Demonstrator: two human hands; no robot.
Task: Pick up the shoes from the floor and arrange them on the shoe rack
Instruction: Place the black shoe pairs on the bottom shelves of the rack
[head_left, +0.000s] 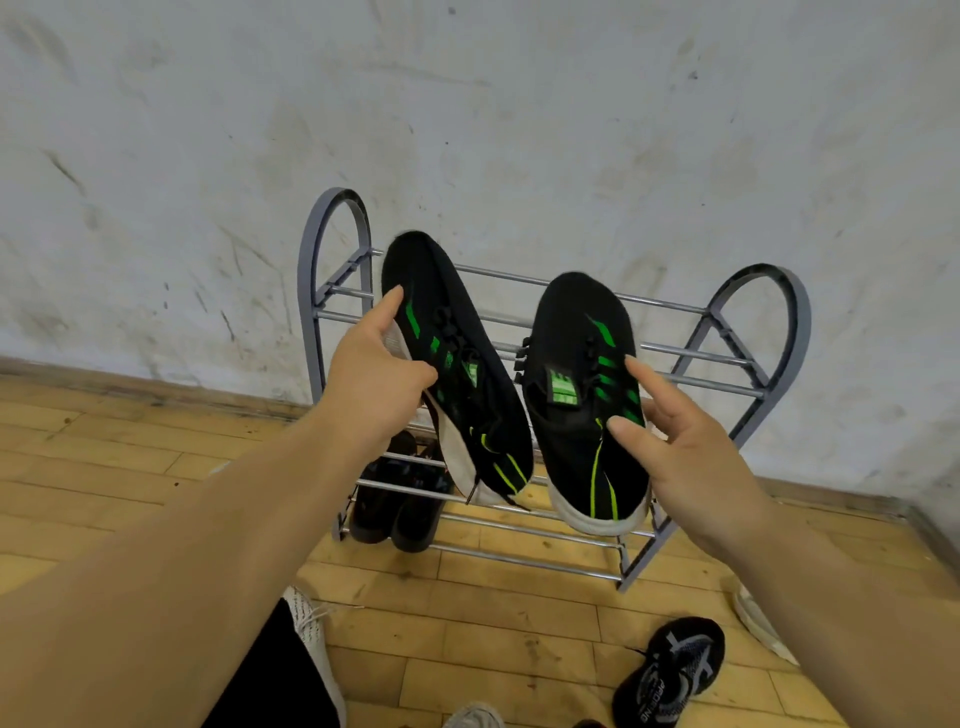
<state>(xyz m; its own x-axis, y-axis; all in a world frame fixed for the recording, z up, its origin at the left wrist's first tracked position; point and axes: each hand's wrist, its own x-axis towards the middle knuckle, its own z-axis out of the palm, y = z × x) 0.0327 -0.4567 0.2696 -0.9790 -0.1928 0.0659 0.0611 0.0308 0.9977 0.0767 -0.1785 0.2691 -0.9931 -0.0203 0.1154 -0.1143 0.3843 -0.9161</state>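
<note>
While left shoe (457, 374) and right shoe (576, 395) hung toes-up over the top rails of the shoe rack (307, 291) | left hand (374, 379) fingers clamped one sole edge, right hand (696, 457) fingers gripped the other's side | judged best: level both, soles spanning two rails, side by side

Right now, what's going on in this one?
A person holds two black-and-green sneakers above the grey shoe rack: the left hand grips one sneaker, and the right hand holds the other sneaker, toes pointing toward the wall. Neither seems set down on the rails yet. A dark pair already sits on the lower tier at the left, and a black patterned shoe lies on the wooden floor.
</note>
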